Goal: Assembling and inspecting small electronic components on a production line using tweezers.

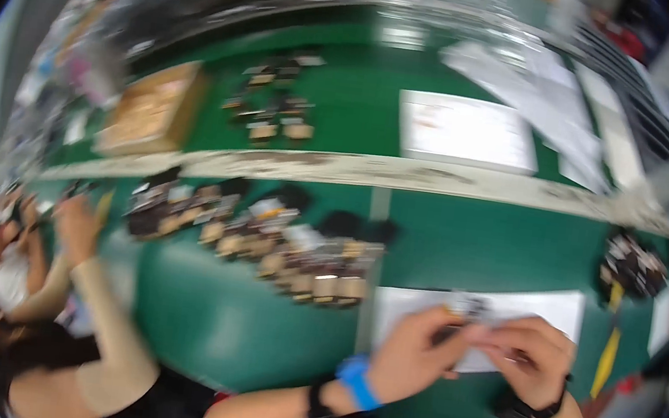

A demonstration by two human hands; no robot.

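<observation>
Over a white sheet (564, 308) on the green bench, my left hand (417, 353) is closed around a small silvery and dark item (469, 306), too blurred to name. A blue band and a black band circle that wrist. My right hand (533, 359) meets it from the right, thumb and fingers pinched together at the left fingertips. What the right fingers grip, if anything, is hidden. Just left of the sheet lies a row of small dark pieces with tan ends (325, 283), several wrapped in clear plastic.
A pile of dark small parts (633, 262) and a yellow strip (608, 351) lie at the right. Beyond a pale ledge (298, 169) are a cardboard box (155, 108), a white tray (469, 134) and more small pieces (277, 102). A co-worker (79, 320) sits at the left.
</observation>
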